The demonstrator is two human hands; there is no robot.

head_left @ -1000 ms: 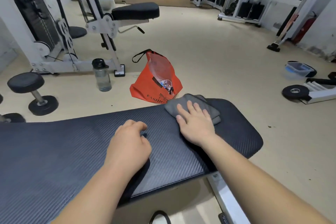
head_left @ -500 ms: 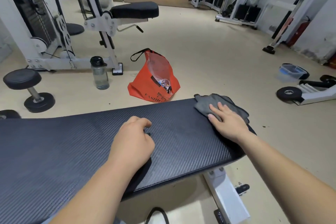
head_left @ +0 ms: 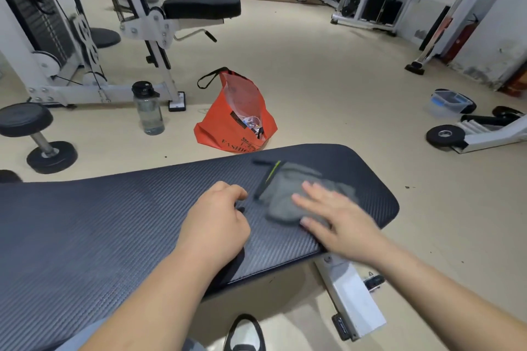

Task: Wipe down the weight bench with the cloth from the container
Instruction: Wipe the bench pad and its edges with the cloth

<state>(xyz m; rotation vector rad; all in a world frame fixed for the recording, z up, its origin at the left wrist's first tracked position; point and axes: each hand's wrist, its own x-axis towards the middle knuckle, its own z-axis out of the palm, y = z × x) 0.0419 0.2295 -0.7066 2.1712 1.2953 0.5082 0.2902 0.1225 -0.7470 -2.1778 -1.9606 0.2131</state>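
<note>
Dark textured weight bench (head_left: 114, 236) across the near field, rounded end to the right. White frame leg (head_left: 350, 296) under that end.

Grey cloth (head_left: 285, 194) flat on the pad near the right end, bunched, blurred; green stripe along its far-left edge. Right hand (head_left: 339, 219) laid palm-down on the cloth's near-right part, fingers (head_left: 310, 191) spread and flat, pressing rather than gripping; not closed around anything. Hand blurred too.

Left hand (head_left: 216, 225) resting on the pad just left of the cloth, fingers curled loosely toward the palm, holding nothing visible. Thumb side close to the cloth's edge; touching or not, cannot tell.

On the beige floor (head_left: 313, 71) beyond the bench: orange bag (head_left: 228, 125) just past the far edge, mouth open, black strap to the left, small items inside not readable. Clear water bottle (head_left: 148, 108) with black cap to the left of the bag, upright. Dumbbell (head_left: 37, 134) at far left, tilted. Clear plastic container (head_left: 447, 104) with blue showing inside, far right, beside a black weight plate (head_left: 445, 135) and white frame parts.

White cable machine (head_left: 85, 37) with black padded seat (head_left: 202, 4) at far left. More racks and plates along the far wall, too small to detail.
</note>
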